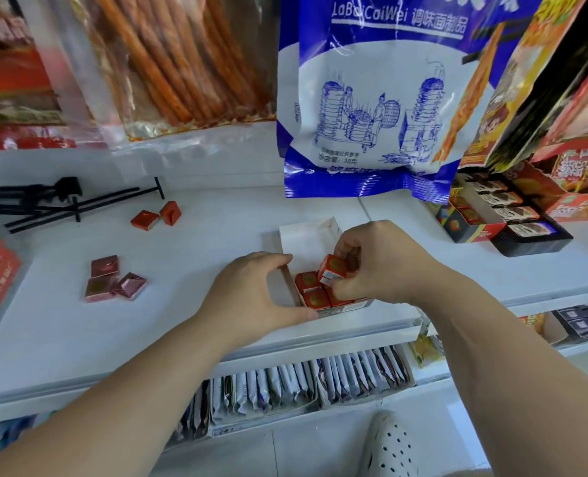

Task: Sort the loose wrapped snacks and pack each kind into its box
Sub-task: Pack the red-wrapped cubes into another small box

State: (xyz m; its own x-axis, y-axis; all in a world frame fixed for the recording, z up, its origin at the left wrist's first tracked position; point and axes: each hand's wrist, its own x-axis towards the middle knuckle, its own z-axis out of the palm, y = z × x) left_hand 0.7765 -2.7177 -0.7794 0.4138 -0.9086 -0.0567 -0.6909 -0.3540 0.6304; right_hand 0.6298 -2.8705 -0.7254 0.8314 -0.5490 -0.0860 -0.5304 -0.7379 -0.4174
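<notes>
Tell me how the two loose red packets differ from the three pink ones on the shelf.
The red packets are bright orange-red; the pink packets are dusky pink. The red packets number two, farther back; the pink packets three, nearer. Both are square, wrapped, outside the box.

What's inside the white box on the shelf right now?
Red wrapped snacks sit at the near end of the white box; its far end is bare. The right hand pinches another red snack above them and covers the box's right side, so the count is unclear.
</notes>
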